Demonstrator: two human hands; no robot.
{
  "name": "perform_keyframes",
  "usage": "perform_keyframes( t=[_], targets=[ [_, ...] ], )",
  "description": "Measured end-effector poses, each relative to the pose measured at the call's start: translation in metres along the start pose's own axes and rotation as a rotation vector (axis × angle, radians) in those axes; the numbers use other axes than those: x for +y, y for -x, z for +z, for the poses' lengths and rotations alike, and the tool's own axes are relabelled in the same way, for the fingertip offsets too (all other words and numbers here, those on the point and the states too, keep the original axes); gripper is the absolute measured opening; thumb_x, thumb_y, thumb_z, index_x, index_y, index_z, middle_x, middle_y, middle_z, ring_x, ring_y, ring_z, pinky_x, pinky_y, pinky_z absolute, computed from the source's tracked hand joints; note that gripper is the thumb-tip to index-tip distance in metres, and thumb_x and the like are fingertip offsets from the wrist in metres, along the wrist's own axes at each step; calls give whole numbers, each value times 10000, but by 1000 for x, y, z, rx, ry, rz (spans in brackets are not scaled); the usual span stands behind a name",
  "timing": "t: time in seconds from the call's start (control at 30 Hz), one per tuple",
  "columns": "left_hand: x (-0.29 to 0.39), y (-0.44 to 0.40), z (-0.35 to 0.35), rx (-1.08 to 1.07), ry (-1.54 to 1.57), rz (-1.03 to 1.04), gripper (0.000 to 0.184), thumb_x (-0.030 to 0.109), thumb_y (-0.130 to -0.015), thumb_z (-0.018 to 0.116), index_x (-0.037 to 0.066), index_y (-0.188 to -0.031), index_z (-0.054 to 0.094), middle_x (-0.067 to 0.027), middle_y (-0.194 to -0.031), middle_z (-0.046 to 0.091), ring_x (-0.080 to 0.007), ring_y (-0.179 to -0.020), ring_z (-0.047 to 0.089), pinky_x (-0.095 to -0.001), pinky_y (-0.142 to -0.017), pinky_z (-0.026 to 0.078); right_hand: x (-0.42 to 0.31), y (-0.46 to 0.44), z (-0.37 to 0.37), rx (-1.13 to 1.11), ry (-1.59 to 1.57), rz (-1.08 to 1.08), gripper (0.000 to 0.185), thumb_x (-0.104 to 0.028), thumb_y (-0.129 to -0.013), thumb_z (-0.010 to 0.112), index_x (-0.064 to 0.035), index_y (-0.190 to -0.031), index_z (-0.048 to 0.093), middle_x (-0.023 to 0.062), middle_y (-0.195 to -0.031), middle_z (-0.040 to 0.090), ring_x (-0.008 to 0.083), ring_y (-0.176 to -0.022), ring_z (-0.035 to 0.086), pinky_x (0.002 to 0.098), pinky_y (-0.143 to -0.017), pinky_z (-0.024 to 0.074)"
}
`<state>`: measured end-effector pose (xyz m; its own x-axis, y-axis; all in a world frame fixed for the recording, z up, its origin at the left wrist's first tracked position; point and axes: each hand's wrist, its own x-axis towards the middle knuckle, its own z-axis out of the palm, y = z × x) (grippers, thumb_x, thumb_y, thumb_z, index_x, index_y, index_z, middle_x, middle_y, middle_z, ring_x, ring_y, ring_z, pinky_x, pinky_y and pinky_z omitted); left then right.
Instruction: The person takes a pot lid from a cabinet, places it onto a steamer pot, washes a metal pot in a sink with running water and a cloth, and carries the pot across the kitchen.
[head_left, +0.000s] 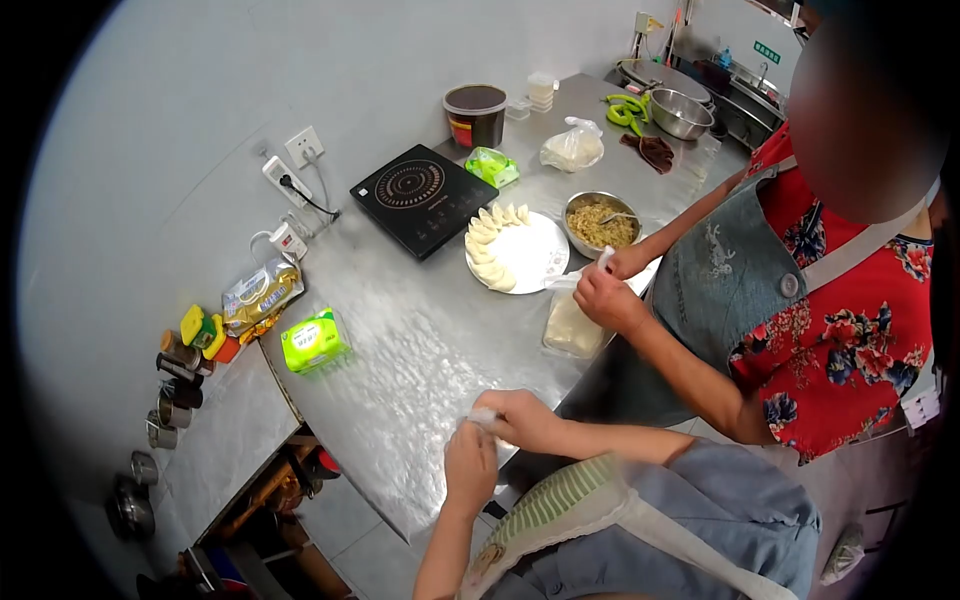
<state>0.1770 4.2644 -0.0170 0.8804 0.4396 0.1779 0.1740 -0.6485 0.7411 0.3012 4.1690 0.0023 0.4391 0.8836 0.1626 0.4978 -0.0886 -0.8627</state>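
Observation:
My left hand point(470, 462) and my right hand point(522, 420) are close together over the front edge of the steel table point(400, 350). Between their closed fingers is a small whitish piece point(483, 415), too small to make out. Farther up, a plate point(530, 250) bears a curved row of dumplings point(483, 262). Beside it stands a steel bowl of filling point(603, 222) with a spoon in it. A co-worker's hands point(612, 295) pinch something white above a clear bag of pale dough point(572, 325).
A black induction cooker point(422, 200), a dark tub point(475, 115), a green tissue pack point(313, 341), a knotted plastic bag point(573, 147), green peppers point(627, 110) and an empty steel bowl point(681, 113) stand on the table. The co-worker in a denim apron point(715, 270) stands at the right.

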Motion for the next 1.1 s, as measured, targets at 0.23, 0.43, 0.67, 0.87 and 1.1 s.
perform_keyframes(
  t=[0.23,0.43,0.67,0.87,1.1],
  targets=[
    [-23,20,7,-167,-89,100,105,73,-872,525,-7,-917,576,-200,-847,588,-399,-791,564,-485,-706,445,38,19,18,-210,-758,336,210,-167,-886,648,9,-1000,640,13,-810,610,87,-739,567,248,-640,463],
    [-20,30,3,-131,-109,166,92,95,-841,609,43,-915,592,-176,-816,592,-348,-748,600,-419,-600,479,52,24,14,-162,-207,81,164,-184,-883,635,-28,-925,667,62,-770,583,154,-710,590,298,-649,468],
    [-24,33,9,-66,-66,128,78,75,-840,608,48,-913,610,-126,-1015,555,-304,-747,612,-384,-613,505,41,25,9,-189,126,-6,134,-180,-821,650,-47,-806,648,129,-799,601,277,-730,612,336,-656,473],
    [-33,41,13,-114,-182,205,146,7,-768,600,26,-912,584,-123,-1037,539,-291,-788,621,-372,-638,533,57,12,15,-501,206,271,149,-167,-816,625,-74,-933,634,118,-855,616,255,-733,636,318,-668,488],
    [-30,47,3,-77,-66,331,105,-8,-771,573,10,-874,575,-122,-987,557,-292,-841,602,-364,-671,515,58,8,31,-656,-775,668,298,-52,-836,569,-69,-1133,566,42,-915,613,101,-912,567,266,-715,497]
  ],
)
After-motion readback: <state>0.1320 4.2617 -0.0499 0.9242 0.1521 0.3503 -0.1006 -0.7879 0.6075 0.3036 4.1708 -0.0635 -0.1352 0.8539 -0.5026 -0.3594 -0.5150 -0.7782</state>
